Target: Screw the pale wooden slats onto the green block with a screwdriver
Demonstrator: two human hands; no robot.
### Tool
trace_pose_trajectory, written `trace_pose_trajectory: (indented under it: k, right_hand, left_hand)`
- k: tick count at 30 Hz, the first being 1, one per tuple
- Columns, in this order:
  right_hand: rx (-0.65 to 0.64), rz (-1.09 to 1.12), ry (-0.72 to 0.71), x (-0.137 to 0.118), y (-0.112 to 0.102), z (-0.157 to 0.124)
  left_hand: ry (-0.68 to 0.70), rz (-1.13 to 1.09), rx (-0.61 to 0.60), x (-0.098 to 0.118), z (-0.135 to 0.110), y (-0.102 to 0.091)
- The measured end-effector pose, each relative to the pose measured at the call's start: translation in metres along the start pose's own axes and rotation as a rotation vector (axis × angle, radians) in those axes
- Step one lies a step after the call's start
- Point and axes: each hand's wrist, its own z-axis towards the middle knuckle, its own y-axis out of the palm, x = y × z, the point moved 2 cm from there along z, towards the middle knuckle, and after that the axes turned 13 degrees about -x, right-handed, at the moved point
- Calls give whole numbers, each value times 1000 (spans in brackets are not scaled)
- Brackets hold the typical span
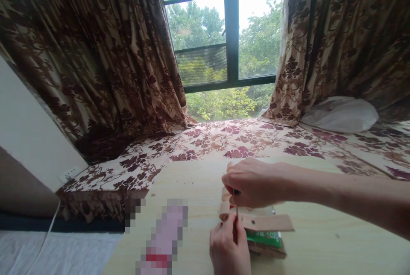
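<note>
1. Right grip (251,183), just right of centre, clenched around a dark-handled tool (236,191), shaft downward
2. Left grip (229,245), bottom centre, beside the shaft; whether it grasps anything, I can't tell
3. Tan strip (269,222), low, right of centre, over a green packet (264,239)

The right grip (251,182) holds a thin tool (237,212), the left grip (229,246) at a tan strip (270,223).

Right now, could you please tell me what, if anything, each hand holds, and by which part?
The right hand grips a screwdriver-like tool by its dark handle; the left hand is at the tool's lower end, its exact hold unclear.
</note>
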Motion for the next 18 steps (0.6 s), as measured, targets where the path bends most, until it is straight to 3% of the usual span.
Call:
trace_pose_trajectory:
  k: [7,10,18]
  right_hand:
    - [-109,-72,-149,-11,-10,-8]
    - [-157,-123,-132,-17,-8,-4]
    - [-113,-105,-56,-11,-9,0]
  left_hand:
    - [92,34,-15,-5,3,-3]
    - [89,50,-32,-4,2,-4]
    - [25,0,18,-2,0,1]
